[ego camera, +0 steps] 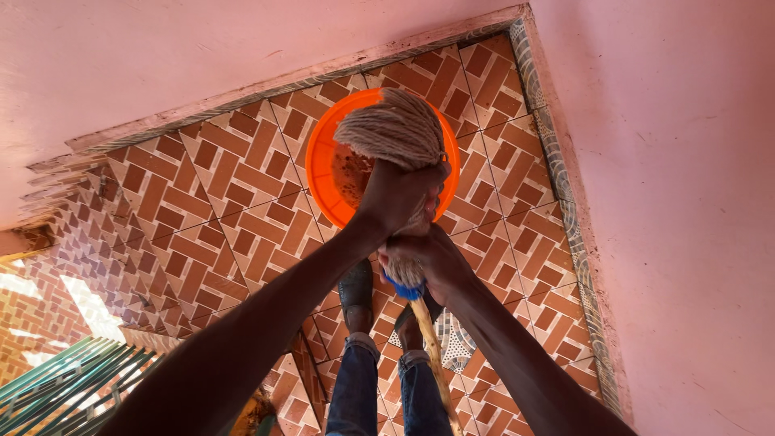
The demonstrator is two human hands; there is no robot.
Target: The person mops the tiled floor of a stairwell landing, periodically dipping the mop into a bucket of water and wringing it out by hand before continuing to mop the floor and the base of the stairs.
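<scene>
1. Basically both hands are on a string mop held over an orange bucket (321, 165) in the far floor corner.
2. Left hand (401, 196): closed tight round the cream mop strands (393, 127), the farther grip; the loose bundle bulges out beyond the fist, right above the bucket's mouth.
3. Right hand (429, 260): closed round the strands just above the blue mop collar (403, 288), the nearer grip, touching or almost touching the left hand.
4. Key relation: the mop's long axis runs near-to-far. The wooden handle (436, 355) comes up from the near bottom, passes between the shoes (356, 295), then collar, right hand, left hand, then free strand ends farthest. So the strand head lies far of both grips; left hand is nearer to it, right hand nearer to the handle.
5. Bucket: sits on the patterned brown tile floor (218, 202), close to where the two pink walls (670, 161) meet; brownish water or residue inside, depth unclear.
6. Person stands in jeans (355, 387), feet just near of the bucket.
7. Green slatted thing (64, 379) at near left, can't tell what.
</scene>
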